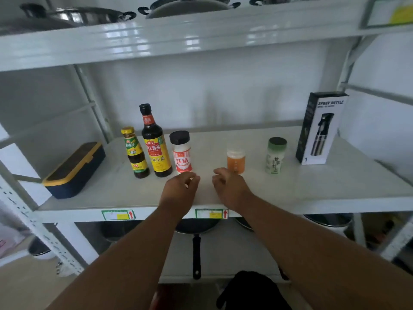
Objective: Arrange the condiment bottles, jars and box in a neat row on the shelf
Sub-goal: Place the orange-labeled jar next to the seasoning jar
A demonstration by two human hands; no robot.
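Already three bottles [156,151] are packed together near the shelf's [312,191] left edge; both hands, left hand [181,189] and right hand [228,186], are held loosely curled and empty, the orange jar [235,161] probably being next.

On the shelf [290,193] I see a small sauce bottle [135,153], a tall soy sauce bottle [154,142] and a white seasoning jar [181,153] upright, close together. An orange jar [235,161], a green-capped bottle [276,155] and a spray bottle box [319,128] stand apart rightward.
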